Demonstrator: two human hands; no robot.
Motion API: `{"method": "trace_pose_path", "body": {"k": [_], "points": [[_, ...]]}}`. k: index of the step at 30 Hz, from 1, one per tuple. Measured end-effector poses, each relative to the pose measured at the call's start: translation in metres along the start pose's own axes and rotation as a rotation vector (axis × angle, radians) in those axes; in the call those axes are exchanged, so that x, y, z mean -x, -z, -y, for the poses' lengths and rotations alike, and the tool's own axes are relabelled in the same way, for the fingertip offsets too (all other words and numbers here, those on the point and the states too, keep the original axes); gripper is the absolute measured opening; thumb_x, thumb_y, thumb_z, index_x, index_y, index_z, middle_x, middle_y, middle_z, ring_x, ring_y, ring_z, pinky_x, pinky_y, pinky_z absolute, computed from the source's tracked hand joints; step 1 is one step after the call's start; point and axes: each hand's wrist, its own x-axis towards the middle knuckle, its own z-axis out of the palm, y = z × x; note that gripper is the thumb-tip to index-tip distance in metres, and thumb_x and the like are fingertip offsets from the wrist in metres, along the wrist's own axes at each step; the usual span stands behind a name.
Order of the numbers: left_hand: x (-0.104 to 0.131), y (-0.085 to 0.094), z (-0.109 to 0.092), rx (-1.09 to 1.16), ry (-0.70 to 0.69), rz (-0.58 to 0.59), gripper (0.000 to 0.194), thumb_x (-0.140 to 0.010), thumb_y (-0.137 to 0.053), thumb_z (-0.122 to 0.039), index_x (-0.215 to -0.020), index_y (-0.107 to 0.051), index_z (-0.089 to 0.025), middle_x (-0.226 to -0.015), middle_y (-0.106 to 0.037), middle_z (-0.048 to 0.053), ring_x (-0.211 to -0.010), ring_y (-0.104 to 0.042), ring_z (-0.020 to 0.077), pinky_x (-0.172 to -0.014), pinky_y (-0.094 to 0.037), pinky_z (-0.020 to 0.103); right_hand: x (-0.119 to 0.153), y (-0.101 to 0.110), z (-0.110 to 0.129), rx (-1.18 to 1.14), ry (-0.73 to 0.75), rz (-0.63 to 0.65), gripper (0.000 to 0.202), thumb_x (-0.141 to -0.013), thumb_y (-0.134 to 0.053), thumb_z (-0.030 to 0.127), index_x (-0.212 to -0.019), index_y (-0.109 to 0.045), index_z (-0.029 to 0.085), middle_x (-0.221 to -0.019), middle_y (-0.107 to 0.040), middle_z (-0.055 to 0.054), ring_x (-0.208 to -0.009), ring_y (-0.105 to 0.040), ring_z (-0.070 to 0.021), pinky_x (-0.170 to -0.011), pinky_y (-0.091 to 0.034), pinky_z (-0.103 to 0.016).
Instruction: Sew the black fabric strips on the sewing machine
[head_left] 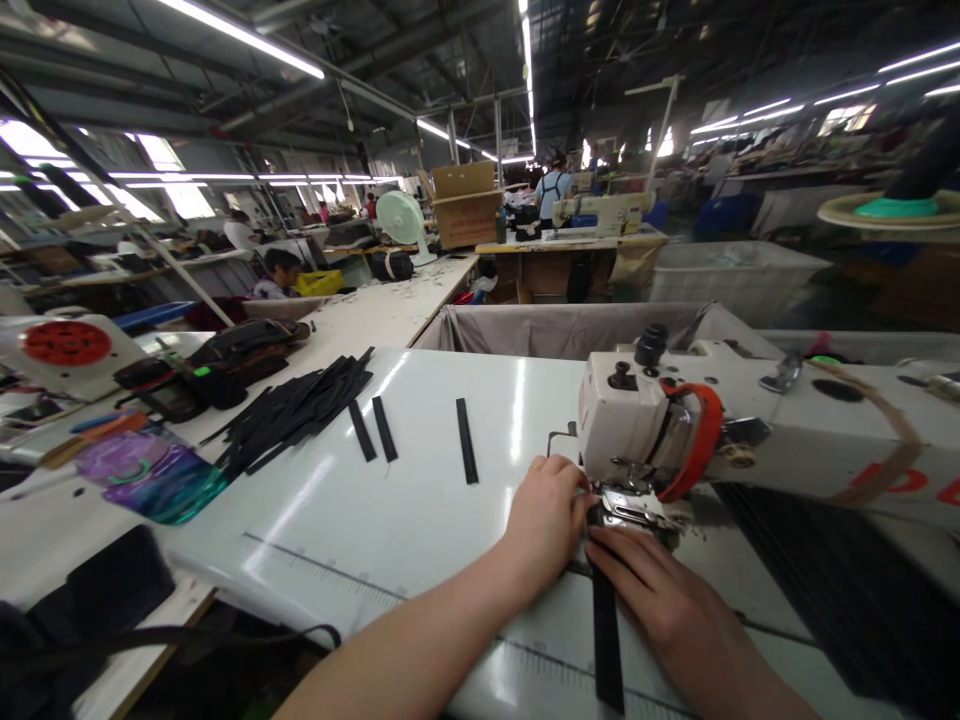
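Observation:
A black strip (607,645) lies under the metal guide of a white sewing machine (619,415), its near end running toward me over the table. At the strip's far end, beside the needle area, my left hand (546,510) is closed, its fingertips pressed down by the guide. My right hand (664,590) rests along the strip's right side, fingers together and touching it near the metal guide (626,508). The fingertips of both hands are partly hidden. Three separate black strips, one of them (466,440) nearest the machine, lie on the pale tabletop (375,520).
A heap of black strips (300,410) lies at the table's left, near a purple and teal pouch (150,475). Long black material (825,590) lies right of the machine. Farther off are a green fan (401,218), a cardboard box (465,210) and a person in blue (553,190).

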Motion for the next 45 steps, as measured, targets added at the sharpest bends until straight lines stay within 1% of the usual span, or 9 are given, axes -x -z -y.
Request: {"method": "trace_pose_path", "body": {"k": [2,6,10,15,19,27,33,40,45], "points": [[0.003,0.004,0.000,-0.155,-0.100,0.034,0.007,-0.087,-0.061,-0.018,-0.090,-0.068,-0.016,-0.099,-0.067,0.007,-0.096,-0.058,0.0223,-0.090,-0.049,0.036,0.004,-0.004,0.001,0.058,0.006,-0.012,0.042,-0.086,-0.038,0.001,-0.119,-0.063,0.012,-0.116,-0.069,-0.013,-0.108,-0.064,-0.0219,-0.088,-0.056,-0.033],[0.007,0.003,0.004,-0.189,-0.271,0.146,0.019,-0.093,-0.054,-0.018,-0.081,-0.069,-0.016,-0.093,-0.070,0.005,-0.090,-0.058,0.0190,-0.088,-0.048,0.032,0.007,-0.009,0.002,0.108,0.005,0.001,0.045,-0.085,-0.037,-0.001,-0.122,-0.061,0.009,-0.119,-0.068,-0.013,-0.111,-0.063,-0.0202,-0.089,-0.056,-0.030],[0.008,-0.003,0.007,-0.221,-0.311,0.167,0.023,-0.093,-0.050,-0.013,-0.081,-0.068,-0.015,-0.090,-0.068,0.006,-0.086,-0.057,0.0185,-0.085,-0.048,0.032,0.007,-0.010,0.002,0.112,0.017,0.003,0.047,-0.084,-0.036,-0.001,-0.122,-0.061,0.009,-0.121,-0.067,-0.012,-0.113,-0.062,-0.0187,-0.093,-0.054,-0.029],[0.007,-0.008,0.008,-0.245,-0.309,0.170,0.022,-0.094,-0.048,-0.014,-0.083,-0.067,-0.016,-0.088,-0.064,0.008,-0.086,-0.056,0.0198,-0.083,-0.048,0.032,0.007,-0.011,0.002,0.117,0.001,0.009,0.045,-0.085,-0.036,-0.001,-0.122,-0.060,0.008,-0.121,-0.067,-0.012,-0.113,-0.062,-0.0190,-0.093,-0.054,-0.028],[0.004,-0.009,0.009,-0.273,-0.314,0.185,0.024,-0.094,-0.048,-0.014,-0.079,-0.067,-0.014,-0.084,-0.064,0.008,-0.082,-0.056,0.0190,-0.079,-0.049,0.031,0.005,-0.009,0.001,0.125,0.028,0.009,0.044,-0.086,-0.036,0.000,-0.121,-0.061,0.008,-0.120,-0.068,-0.012,-0.111,-0.063,-0.0198,-0.091,-0.056,-0.029],[0.006,-0.005,0.009,-0.263,-0.336,0.189,0.024,-0.095,-0.047,-0.015,-0.082,-0.067,-0.014,-0.085,-0.063,0.008,-0.084,-0.056,0.0187,-0.080,-0.049,0.031,0.003,-0.005,0.002,0.135,0.044,0.015,0.044,-0.086,-0.035,-0.001,-0.120,-0.061,0.007,-0.119,-0.068,-0.012,-0.109,-0.064,-0.0199,-0.089,-0.056,-0.029],[0.010,-0.010,0.010,-0.265,-0.305,0.178,0.023,-0.094,-0.046,-0.014,-0.082,-0.065,-0.016,-0.088,-0.061,0.008,-0.087,-0.055,0.0196,-0.084,-0.048,0.032,0.007,-0.010,0.002,0.122,0.018,0.032,0.043,-0.088,-0.036,0.001,-0.123,-0.059,0.006,-0.121,-0.067,-0.013,-0.112,-0.063,-0.0212,-0.091,-0.056,-0.032],[0.008,-0.017,0.012,-0.306,-0.280,0.184,0.019,-0.092,-0.047,-0.012,-0.087,-0.065,-0.016,-0.089,-0.061,0.007,-0.086,-0.055,0.0201,-0.083,-0.049,0.033,0.007,-0.013,0.001,0.116,-0.017,0.021,0.043,-0.086,-0.037,0.001,-0.122,-0.061,0.008,-0.120,-0.068,-0.012,-0.111,-0.063,-0.0197,-0.093,-0.055,-0.030],[0.007,-0.017,0.011,-0.329,-0.278,0.178,0.021,-0.092,-0.046,-0.011,-0.087,-0.065,-0.016,-0.089,-0.061,0.007,-0.088,-0.055,0.0202,-0.084,-0.049,0.033,0.005,-0.012,0.002,0.110,-0.022,0.019,0.042,-0.086,-0.038,0.002,-0.121,-0.061,0.008,-0.120,-0.067,-0.013,-0.110,-0.063,-0.0213,-0.091,-0.056,-0.032]]}}
